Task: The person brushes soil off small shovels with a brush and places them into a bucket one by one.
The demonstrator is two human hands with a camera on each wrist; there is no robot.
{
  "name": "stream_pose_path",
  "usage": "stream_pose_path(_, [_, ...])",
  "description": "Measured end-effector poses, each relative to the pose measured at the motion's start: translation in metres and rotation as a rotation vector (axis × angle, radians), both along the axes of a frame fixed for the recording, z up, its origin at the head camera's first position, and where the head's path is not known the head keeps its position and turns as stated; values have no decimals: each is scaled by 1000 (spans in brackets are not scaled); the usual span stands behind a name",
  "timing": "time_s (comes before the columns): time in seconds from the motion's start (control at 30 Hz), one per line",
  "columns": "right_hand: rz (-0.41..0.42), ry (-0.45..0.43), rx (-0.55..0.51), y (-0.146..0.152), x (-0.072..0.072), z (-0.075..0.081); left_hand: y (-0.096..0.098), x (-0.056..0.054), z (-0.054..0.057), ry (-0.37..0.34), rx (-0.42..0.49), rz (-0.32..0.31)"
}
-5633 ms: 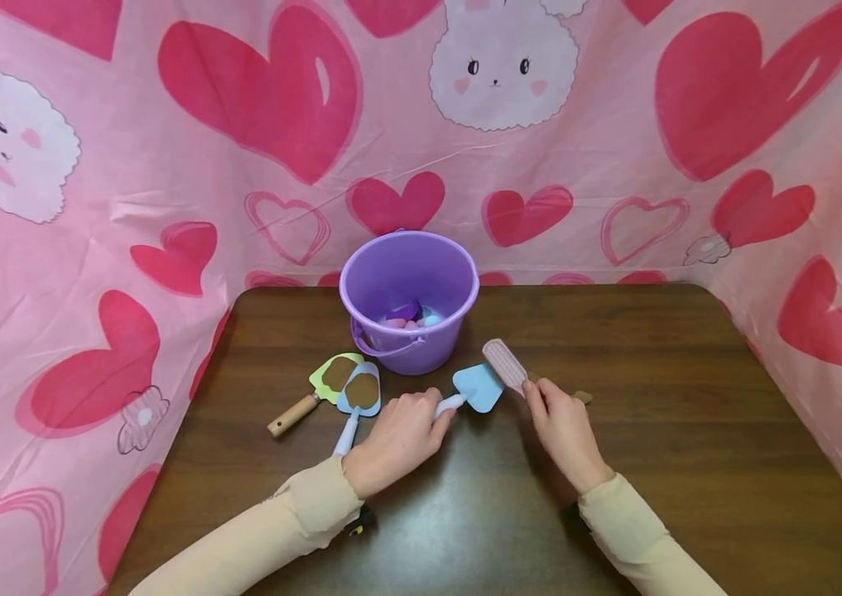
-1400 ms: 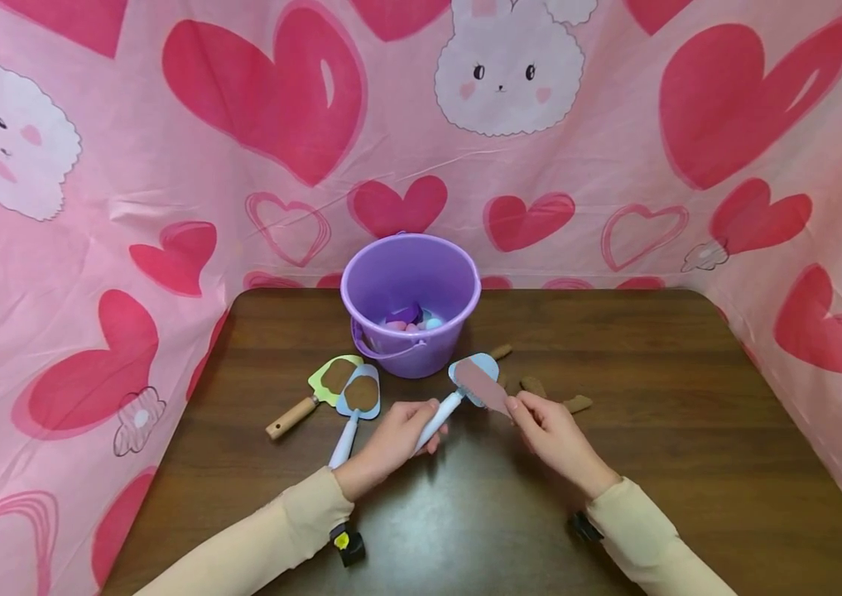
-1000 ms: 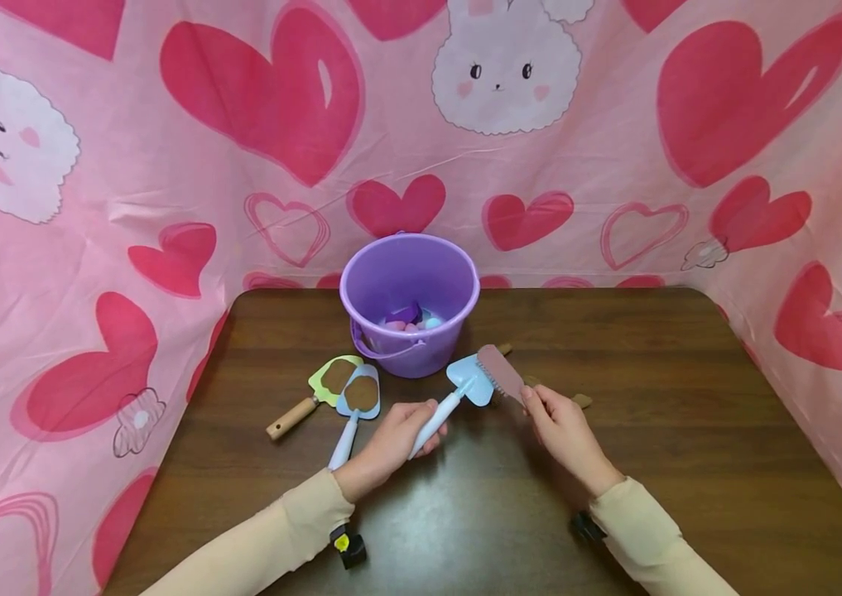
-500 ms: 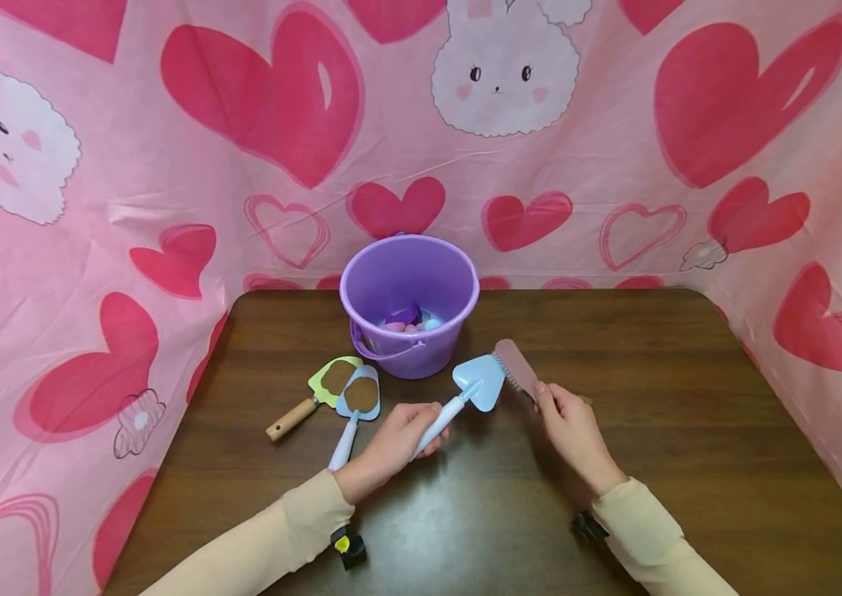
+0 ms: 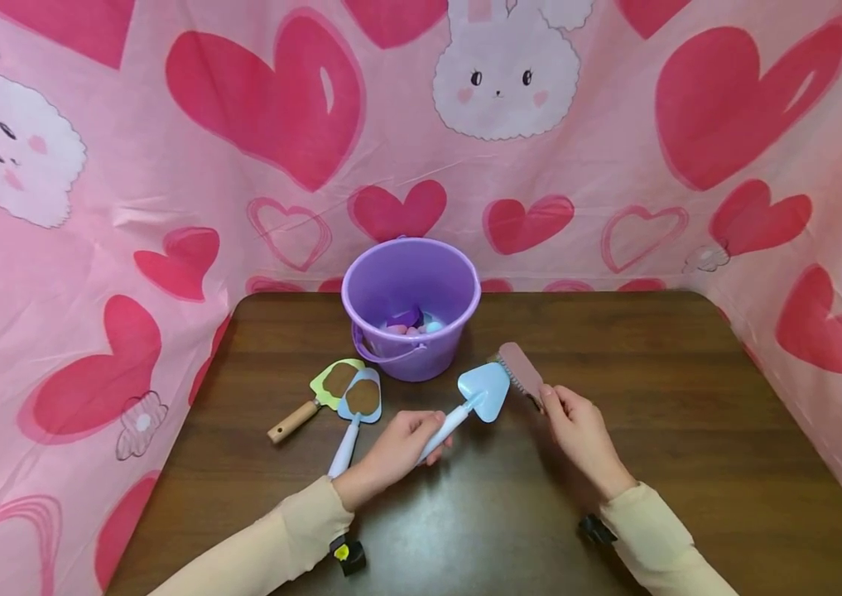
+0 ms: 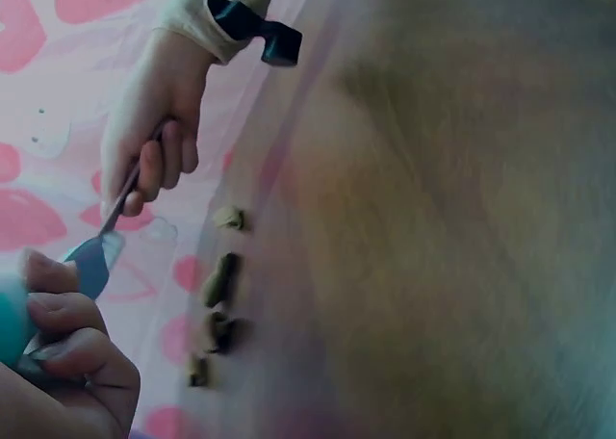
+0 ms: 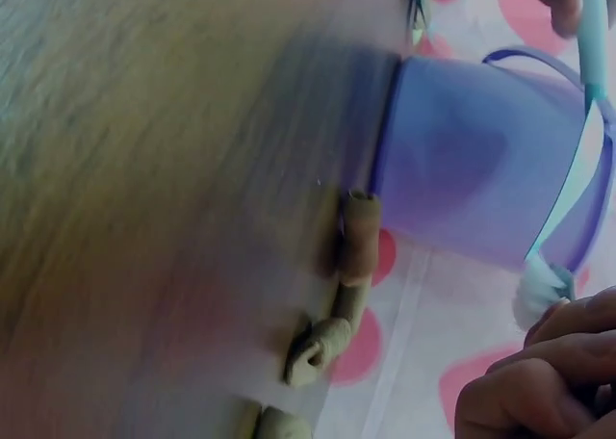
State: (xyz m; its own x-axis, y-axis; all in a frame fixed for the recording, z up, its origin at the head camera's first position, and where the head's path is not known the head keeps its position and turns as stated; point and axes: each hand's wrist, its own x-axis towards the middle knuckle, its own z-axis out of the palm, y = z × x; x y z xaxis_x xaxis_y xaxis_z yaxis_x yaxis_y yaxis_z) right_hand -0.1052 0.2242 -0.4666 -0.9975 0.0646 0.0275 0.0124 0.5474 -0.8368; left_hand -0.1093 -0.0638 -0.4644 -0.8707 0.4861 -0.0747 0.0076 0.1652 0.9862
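Note:
My left hand (image 5: 407, 443) grips the white handle of a light-blue garden trowel (image 5: 483, 391), its blade tilted up over the table. Between thumb and fingers, my right hand (image 5: 580, 430) pinches a pink brush (image 5: 521, 370) by its narrow end, bristles at the blade's right edge. In the right wrist view, the white bristles (image 7: 534, 295) are at the tip of the trowel blade (image 7: 577, 184), seen nearly edge-on. On the table beyond, in that view, lie several brown rolled pieces (image 7: 361, 237). The right hand and brush hide most of these in the head view.
A purple bucket (image 5: 411, 362) with small pastel items stands at the back. To the left lie a green trowel (image 5: 294, 420) with a wooden handle and another blue trowel (image 5: 344, 447), brown patches on both blades. Heart-printed cloth (image 5: 584, 165) surrounds the wooden table (image 5: 689, 414).
Earlier the brush lay across the trowel blade; since then it has moved right to the blade's edge. The left hand keeps its hold, and the trowel has shifted slightly right.

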Motion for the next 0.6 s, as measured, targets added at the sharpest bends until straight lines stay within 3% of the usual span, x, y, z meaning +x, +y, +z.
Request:
stream_pose_path(0.1, [-2, 14, -5, 3, 2, 3, -10, 4, 9, 115, -80, -33])
stream_pose_path(0.23, [12, 25, -24, 4, 12, 6, -25, 10, 28, 217, -199, -46])
stream_pose_path(0.4, [32, 27, -26, 7, 26, 7, -40, 14, 60, 390, -343, 27])
stream_pose_path(0.5, [46, 45, -16, 10, 32, 9, -50, 9, 82, 500, -412, 100])
stream_pose_path(0.6, [52, 48, -7, 13, 37, 12, -59, 1, 105, 560, -476, 166])
